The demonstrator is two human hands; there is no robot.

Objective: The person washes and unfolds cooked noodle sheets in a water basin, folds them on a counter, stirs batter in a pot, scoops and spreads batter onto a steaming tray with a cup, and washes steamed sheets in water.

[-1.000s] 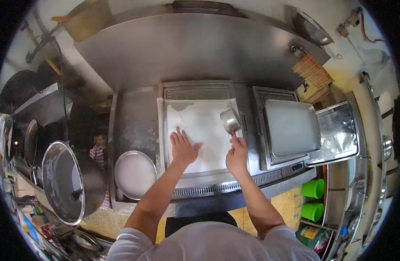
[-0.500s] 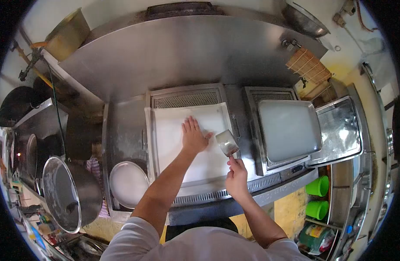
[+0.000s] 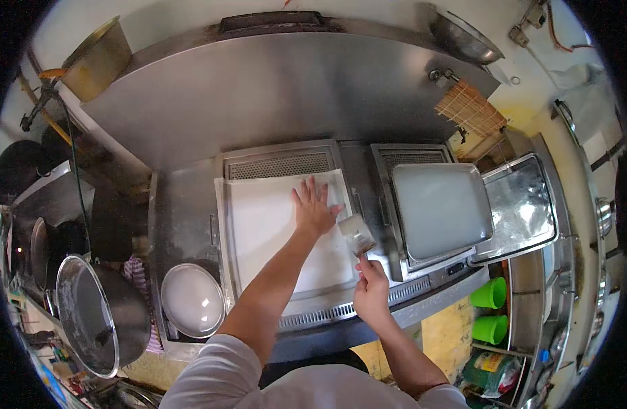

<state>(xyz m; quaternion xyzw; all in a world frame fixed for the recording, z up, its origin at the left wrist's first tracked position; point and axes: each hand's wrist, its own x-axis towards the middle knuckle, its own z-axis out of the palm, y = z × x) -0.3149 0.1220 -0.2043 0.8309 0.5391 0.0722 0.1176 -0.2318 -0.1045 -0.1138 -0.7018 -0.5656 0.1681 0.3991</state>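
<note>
A white sheet [image 3: 266, 238], which looks like cloth, lies over the left steamer drawer in the steel counter. My left hand [image 3: 316, 208] rests flat on its upper right part, fingers spread, holding nothing. My right hand [image 3: 372, 292] grips the handle of a scraper [image 3: 356, 235] with a broad, squarish metal head smeared white. The scraper's head is over the right edge of the sheet, just below and right of my left thumb. Whether its edge touches the sheet I cannot tell.
To the right sit a tray of whitish liquid [image 3: 441, 211] and a shiny metal tray [image 3: 521, 208]. A round white-filled pan [image 3: 193, 300] and a large pot [image 3: 88, 317] stand at left. Green cups [image 3: 489, 293] hang low right. A steel backsplash [image 3: 279, 95] rises behind.
My left hand has shifted right across the sheet, its fingers spreading wider. The scraper has tilted in my right hand and now sits closer to my left thumb. The view has shifted slightly.
</note>
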